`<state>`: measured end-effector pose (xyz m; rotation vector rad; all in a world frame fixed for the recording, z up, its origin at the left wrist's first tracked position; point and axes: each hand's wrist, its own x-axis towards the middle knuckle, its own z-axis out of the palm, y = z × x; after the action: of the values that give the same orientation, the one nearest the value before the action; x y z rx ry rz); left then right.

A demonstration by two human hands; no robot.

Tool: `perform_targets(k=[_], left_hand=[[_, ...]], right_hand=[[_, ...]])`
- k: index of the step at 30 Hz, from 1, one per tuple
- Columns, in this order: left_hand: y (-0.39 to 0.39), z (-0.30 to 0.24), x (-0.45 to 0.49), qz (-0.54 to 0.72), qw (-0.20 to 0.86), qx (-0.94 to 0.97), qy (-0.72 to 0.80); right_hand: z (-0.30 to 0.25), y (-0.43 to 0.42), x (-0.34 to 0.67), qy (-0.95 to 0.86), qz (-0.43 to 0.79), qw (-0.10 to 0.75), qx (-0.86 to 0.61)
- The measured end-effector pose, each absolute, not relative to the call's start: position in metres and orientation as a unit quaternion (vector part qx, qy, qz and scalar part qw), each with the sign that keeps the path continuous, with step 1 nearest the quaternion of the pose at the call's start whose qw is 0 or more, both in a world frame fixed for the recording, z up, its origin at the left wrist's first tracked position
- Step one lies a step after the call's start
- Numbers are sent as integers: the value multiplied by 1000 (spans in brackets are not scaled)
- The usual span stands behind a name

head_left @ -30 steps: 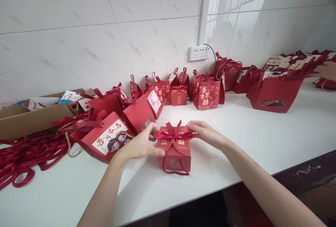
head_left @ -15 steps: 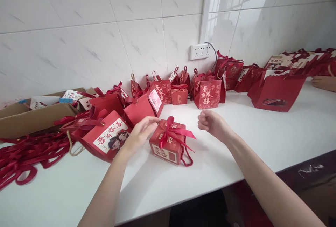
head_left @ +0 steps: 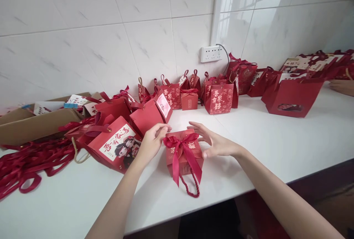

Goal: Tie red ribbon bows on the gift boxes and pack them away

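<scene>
Turned since the preceding frame, the box (head_left: 184, 166) now presents its cord handle (head_left: 194, 194) to the near side, and the tails of its bow (head_left: 181, 145) hang over that same face. Its right hand neighbour has changed too: the right hand (head_left: 211, 143), formerly a fist well apart, is now open just beside the box, fingers spread toward the far right corner and thumb at the right side; contact cannot be told. At the far left corner is the left hand (head_left: 154, 138), its fingers slightly bent; whether it grips the box cannot be told. The box stands upright near the middle of the white table (head_left: 276, 146), close to the near edge.

Left of the hands, a printed bag (head_left: 106, 148) leans with a couple drawn on its label; beyond it lies a plain bag (head_left: 143, 119). Farther left are a heap of ribbons (head_left: 30, 165) and a carton (head_left: 38, 130). Along the far wall (head_left: 91, 58) stand a small box (head_left: 189, 100) and a gold-lettered bag (head_left: 219, 100), below a socket (head_left: 211, 54). At right stands a windowed bag (head_left: 290, 97); at the far right edge, a co-worker's hand (head_left: 343, 86) is partly visible.
</scene>
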<state>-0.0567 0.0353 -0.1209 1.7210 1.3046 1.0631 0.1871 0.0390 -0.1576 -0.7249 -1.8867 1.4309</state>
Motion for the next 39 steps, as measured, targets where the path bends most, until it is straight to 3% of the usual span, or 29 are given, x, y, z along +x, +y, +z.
perform_targets(k=[6, 16, 20, 28, 31, 36, 39], left_hand=[[30, -115, -61, 421, 378, 683, 462], [28, -111, -66, 425, 265, 738, 452], [27, -114, -60, 418, 233, 758, 442], [25, -124, -55, 526, 21, 749, 402], [25, -123, -56, 529, 77, 753, 384], [27, -119, -60, 547, 281, 685, 390], [27, -115, -59, 497, 385, 634, 450]], right_hand=[[-156, 28, 176, -768, 494, 298, -277], [-161, 30, 170, -804, 301, 421, -292], [-165, 32, 172, -812, 257, 433, -294], [-167, 33, 172, -812, 257, 427, -302], [-166, 33, 172, -809, 263, 427, -307], [-163, 32, 172, -807, 280, 425, -300], [-160, 31, 172, -809, 286, 420, -295]])
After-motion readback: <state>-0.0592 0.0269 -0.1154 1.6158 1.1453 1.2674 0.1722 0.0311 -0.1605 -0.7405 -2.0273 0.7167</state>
